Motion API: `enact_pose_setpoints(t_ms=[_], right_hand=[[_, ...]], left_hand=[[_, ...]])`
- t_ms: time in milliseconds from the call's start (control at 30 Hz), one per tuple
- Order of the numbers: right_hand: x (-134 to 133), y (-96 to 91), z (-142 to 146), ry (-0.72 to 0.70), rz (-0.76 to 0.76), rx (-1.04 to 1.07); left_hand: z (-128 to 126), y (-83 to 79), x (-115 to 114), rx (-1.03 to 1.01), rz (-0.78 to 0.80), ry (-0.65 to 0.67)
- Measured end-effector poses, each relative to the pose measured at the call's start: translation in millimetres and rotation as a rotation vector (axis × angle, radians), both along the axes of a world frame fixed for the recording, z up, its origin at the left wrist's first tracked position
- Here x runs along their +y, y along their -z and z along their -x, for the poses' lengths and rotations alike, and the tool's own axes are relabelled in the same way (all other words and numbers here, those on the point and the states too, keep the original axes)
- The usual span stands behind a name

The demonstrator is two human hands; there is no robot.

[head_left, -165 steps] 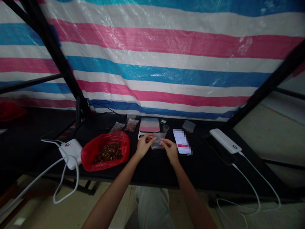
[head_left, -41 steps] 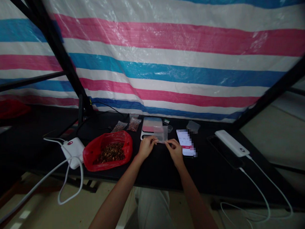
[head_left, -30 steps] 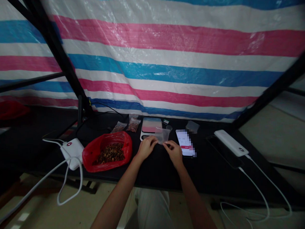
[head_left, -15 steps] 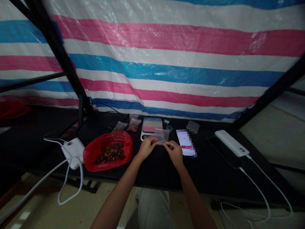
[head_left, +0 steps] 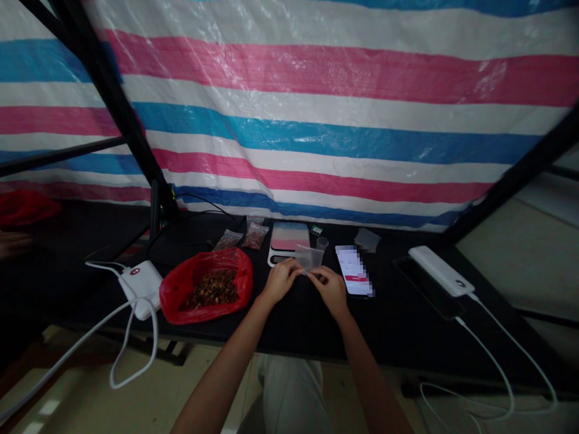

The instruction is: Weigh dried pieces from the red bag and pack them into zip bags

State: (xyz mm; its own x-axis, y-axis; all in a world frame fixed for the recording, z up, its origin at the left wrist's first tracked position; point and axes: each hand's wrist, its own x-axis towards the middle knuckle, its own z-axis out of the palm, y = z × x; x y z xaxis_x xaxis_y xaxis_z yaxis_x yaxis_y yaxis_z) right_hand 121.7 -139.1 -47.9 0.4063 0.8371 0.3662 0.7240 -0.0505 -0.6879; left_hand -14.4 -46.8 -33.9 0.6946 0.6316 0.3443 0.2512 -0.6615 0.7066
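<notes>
Both hands pinch the near edge of a small clear plastic bag. My left hand has its fingers closed on the bag's left side, and my right hand grips its right side. No contents show in the bag. Just beyond it lies a kitchen scale with a shiny plate. A small clear cup stands right of the bag. To the left, an open red plastic bag holds a heap of small brown pieces.
Filled clear packets lie behind the red bag. A lit phone, a dark phone, a white power bank and a stack of clear bags lie rightward. A cabled white power bank and another person's hand are leftward.
Another person's hand has come into view at the far left edge. My two hands still grip the clear bag, with only slight finger movement.
</notes>
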Motion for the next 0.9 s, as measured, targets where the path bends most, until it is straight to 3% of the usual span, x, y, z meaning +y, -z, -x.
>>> enact_pose_setpoints(t_ms=[633,900], right_hand=[[-1.3,-2.1,2.3,0.018,0.03,-0.037],[-0.8,1.6,-0.2,-0.01,0.065,0.021]], left_hand=[[1.3,-5.6,-3.5,0.044,-0.031,0.032],[1.3,-1.1,-1.6,0.05,-0.036,0.007]])
